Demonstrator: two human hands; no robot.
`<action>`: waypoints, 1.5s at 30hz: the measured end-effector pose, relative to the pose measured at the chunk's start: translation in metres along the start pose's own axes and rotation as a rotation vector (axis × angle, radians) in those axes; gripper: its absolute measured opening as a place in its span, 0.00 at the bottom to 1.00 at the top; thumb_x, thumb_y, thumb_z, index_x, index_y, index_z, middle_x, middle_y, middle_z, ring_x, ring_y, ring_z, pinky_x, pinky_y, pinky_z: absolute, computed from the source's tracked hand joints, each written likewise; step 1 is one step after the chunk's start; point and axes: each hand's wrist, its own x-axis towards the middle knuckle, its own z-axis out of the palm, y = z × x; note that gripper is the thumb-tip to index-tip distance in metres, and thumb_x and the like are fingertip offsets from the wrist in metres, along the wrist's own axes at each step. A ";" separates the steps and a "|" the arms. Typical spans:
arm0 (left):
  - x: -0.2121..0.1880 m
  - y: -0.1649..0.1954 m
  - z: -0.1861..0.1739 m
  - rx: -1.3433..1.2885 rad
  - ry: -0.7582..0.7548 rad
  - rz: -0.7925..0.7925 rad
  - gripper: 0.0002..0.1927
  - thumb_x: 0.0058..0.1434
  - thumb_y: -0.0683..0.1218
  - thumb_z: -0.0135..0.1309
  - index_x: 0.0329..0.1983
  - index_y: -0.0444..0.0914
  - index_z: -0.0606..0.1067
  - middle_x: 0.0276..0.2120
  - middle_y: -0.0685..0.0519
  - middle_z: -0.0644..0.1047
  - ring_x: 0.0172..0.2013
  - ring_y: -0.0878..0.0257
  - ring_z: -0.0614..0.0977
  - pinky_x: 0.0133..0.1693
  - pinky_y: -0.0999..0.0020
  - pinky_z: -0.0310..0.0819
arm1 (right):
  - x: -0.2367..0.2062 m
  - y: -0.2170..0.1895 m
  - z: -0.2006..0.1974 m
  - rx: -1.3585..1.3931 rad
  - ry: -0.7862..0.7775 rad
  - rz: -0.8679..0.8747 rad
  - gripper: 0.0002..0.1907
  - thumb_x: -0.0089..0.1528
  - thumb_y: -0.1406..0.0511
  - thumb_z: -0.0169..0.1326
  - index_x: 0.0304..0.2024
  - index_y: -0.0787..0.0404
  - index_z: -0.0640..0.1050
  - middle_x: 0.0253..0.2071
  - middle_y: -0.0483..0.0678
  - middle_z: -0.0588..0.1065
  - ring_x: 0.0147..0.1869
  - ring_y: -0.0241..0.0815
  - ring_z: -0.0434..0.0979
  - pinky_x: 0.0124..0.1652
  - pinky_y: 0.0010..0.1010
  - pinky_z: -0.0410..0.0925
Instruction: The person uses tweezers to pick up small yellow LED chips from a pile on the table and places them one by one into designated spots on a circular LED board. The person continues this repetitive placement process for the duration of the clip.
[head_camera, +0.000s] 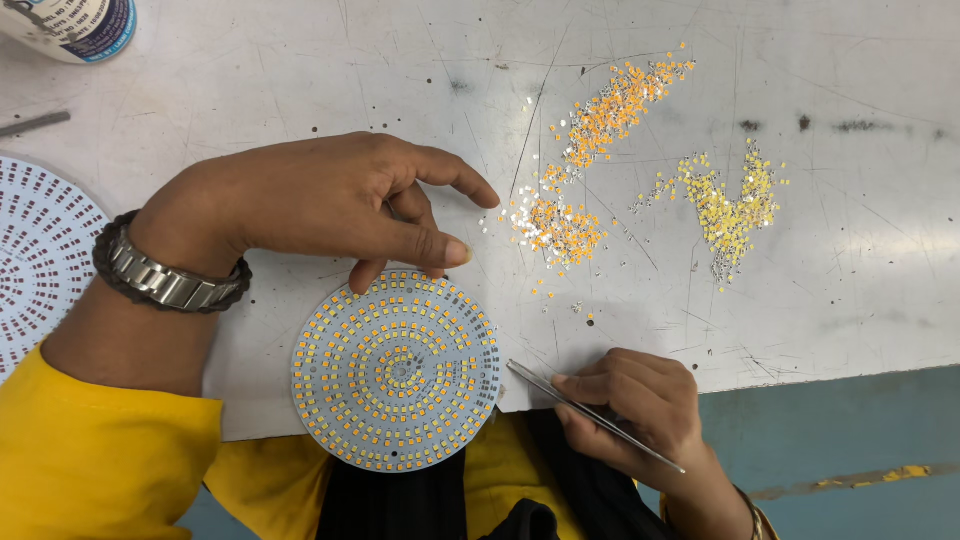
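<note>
While overhanging the table (300, 60) edge, round board (397, 370) under left hand (330, 200)

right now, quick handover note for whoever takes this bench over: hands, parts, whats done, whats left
Left hand: fingertips on the far edge of the round LED board, steadying it.
Right hand: holds thin metal tweezers, tip just off the board's right edge, nothing visible in the tip.
Board sits at the near table edge, its rings mostly filled with orange chips; a few spots near the rim look bare.
Loose chips: orange pile and yellow pile beyond the board.
A second round board lies at left, looks unpopulated.
</note>
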 end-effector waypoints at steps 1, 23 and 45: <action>0.000 0.000 0.000 -0.005 -0.002 0.008 0.34 0.53 0.58 0.60 0.64 0.45 0.73 0.26 0.52 0.87 0.11 0.65 0.79 0.30 0.71 0.79 | -0.001 0.000 0.000 0.004 0.033 0.010 0.09 0.51 0.68 0.66 0.33 0.64 0.80 0.25 0.46 0.78 0.23 0.36 0.73 0.24 0.26 0.64; 0.000 0.002 0.000 0.023 0.014 -0.021 0.35 0.54 0.59 0.60 0.65 0.46 0.73 0.26 0.51 0.88 0.11 0.64 0.81 0.30 0.70 0.80 | 0.006 -0.001 -0.002 -0.054 0.081 0.053 0.11 0.50 0.69 0.68 0.31 0.67 0.80 0.24 0.46 0.78 0.23 0.35 0.76 0.24 0.24 0.67; 0.002 0.002 -0.002 -0.014 0.002 -0.116 0.33 0.54 0.58 0.61 0.65 0.50 0.75 0.22 0.52 0.85 0.13 0.65 0.78 0.22 0.68 0.75 | -0.029 0.021 -0.016 1.466 0.535 0.495 0.11 0.66 0.65 0.60 0.38 0.70 0.76 0.24 0.44 0.70 0.25 0.33 0.65 0.27 0.25 0.61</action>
